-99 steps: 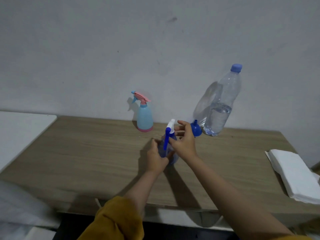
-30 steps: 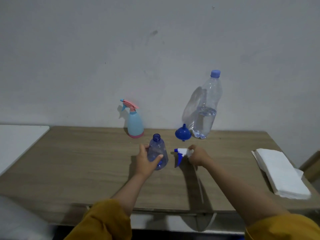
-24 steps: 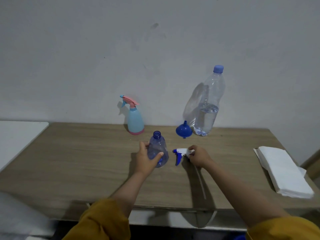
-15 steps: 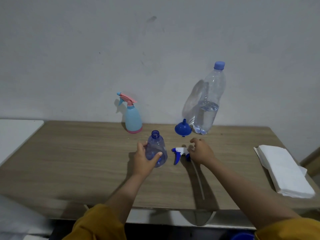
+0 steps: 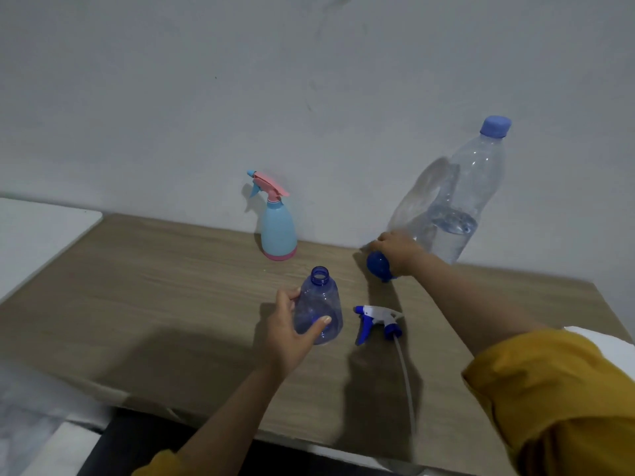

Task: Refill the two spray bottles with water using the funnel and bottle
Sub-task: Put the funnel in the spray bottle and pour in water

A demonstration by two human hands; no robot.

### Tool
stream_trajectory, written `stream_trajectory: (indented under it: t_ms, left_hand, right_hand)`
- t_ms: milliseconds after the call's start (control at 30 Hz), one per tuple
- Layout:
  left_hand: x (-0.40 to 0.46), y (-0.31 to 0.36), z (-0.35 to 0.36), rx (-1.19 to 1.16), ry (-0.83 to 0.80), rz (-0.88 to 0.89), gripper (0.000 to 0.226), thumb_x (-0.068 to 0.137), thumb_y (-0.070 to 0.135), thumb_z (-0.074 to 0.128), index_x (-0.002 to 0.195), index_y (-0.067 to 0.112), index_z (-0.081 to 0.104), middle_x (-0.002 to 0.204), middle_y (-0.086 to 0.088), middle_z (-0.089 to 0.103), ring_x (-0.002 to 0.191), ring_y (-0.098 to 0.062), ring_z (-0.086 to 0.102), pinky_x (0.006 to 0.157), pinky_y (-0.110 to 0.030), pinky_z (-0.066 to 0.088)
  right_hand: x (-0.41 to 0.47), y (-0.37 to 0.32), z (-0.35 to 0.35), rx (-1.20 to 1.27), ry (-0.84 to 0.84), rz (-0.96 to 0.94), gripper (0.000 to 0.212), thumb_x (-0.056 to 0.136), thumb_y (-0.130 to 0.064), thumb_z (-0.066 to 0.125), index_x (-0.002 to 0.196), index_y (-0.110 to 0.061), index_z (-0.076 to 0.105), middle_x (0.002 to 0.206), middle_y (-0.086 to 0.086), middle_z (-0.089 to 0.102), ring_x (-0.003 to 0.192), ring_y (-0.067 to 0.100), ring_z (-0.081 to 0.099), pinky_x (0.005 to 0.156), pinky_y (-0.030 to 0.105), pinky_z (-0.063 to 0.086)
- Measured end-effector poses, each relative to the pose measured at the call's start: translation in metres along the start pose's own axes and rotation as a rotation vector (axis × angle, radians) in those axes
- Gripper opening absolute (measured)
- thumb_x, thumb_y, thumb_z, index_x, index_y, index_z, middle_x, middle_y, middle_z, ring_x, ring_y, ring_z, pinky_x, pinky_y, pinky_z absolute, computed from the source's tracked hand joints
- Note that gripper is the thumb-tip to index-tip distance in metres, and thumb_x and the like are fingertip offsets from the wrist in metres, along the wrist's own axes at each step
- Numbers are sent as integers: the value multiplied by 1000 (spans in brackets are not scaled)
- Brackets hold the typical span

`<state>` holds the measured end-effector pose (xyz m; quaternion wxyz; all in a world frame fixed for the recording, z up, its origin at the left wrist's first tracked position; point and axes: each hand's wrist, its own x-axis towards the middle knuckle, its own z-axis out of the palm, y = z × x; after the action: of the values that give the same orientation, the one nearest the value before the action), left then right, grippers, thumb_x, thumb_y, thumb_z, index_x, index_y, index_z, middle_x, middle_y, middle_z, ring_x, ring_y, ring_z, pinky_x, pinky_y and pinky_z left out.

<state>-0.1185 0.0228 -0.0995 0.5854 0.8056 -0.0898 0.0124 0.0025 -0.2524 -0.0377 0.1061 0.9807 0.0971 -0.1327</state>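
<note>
The left hand is curled halfway round the clear blue spray bottle, thumb in front and fingers behind, holding it upright near the middle of the table with its neck uncapped and open. The right hand reaches toward the back edge and closes over the blue funnel, fingers wrapped across its top so that only the rounded bowl and a bit of the spout show below the palm; whether the funnel has left the tabletop cannot be told. There are two spray bottles: the one in the left hand and a light blue spray bottle with a pink trigger head, standing at the back edge against the wall. There is one water bottle, capped, partly filled, standing at the back edge just behind the right hand. One trigger head, white and blue, lies on its side just right of the held bottle, its thin tube running toward the front edge. The left half of the table is bare, as is the front strip below the left hand. A white stack peeks out at the right edge behind the yellow sleeve.
</note>
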Motion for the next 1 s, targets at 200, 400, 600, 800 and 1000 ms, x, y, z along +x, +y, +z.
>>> stream_trajectory:
  t_ms: [200,400,600,800,1000]
  left_hand:
    - [-1,-2,2,47,77,76,59,64,53,77,110,47,41,113,13,61,102,-9,64,80,-39,58]
    - [-3,0,2,70,53,13,58,65,48,78,109,40,42,111,18,59,102,-6,63,82,-37,58]
    - [-3,7,-1,85,21,-68,56,67,45,79,109,40,42,111,15,63,101,1,62,86,-37,56]
    - [-7,21,-4,121,7,-77,54,64,55,73,106,46,39,108,17,63,95,-1,63,80,-39,57]
    - [-11,37,-8,150,-9,-62,48,75,37,75,108,28,40,107,8,63,87,-4,59,57,-9,43]
  right_hand:
    - [25,1,-1,-49,-184,-38,82,73,-9,76,143,-29,38,134,10,46,120,33,50,88,41,51]
    - [-5,2,-26,241,79,-89,75,66,-24,83,133,-24,48,126,7,56,114,27,52,89,38,49]
    - [-85,-24,-68,826,437,-176,71,70,-27,82,128,-27,41,104,7,61,90,21,63,80,24,52]
    - [-131,-71,-76,1330,595,-183,59,70,-35,78,116,-29,41,94,12,63,84,29,62,81,38,53]
    - [-133,-114,-65,1427,582,-95,56,78,-18,78,113,-23,35,108,5,61,102,18,61,87,29,50]
